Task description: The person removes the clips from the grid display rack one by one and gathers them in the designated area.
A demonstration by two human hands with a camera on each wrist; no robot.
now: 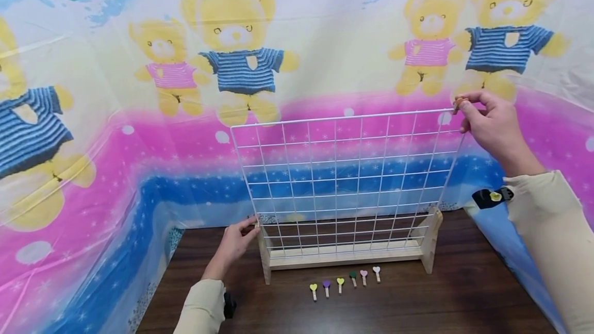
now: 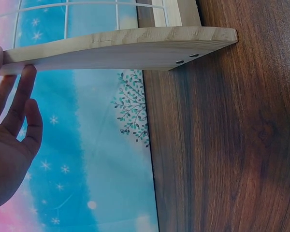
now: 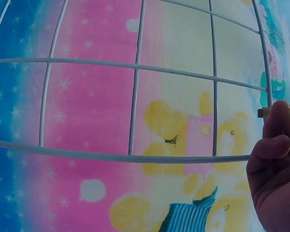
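A white wire grid panel (image 1: 348, 174) stands upright in a wooden base (image 1: 343, 261). At the panel's top right corner, my right hand (image 1: 494, 125) pinches a small wooden clothespin (image 1: 459, 101) with an orange top. The tip of the clothespin (image 3: 262, 112) pokes out beside the frame wire in the right wrist view, the rest being covered by fingers. My left hand (image 1: 234, 244) holds the upper end of the base's left side board (image 2: 111, 46), thumb on one face and fingertips on the other.
Several clothespins with heart tops lie in a row before the base, among them a purple one (image 1: 327, 288), a dark green one (image 1: 353, 278) and a white one (image 1: 377, 273). They rest on a dark wooden table (image 1: 260, 308). A bear-print cloth (image 1: 325, 66) hangs behind and at both sides.
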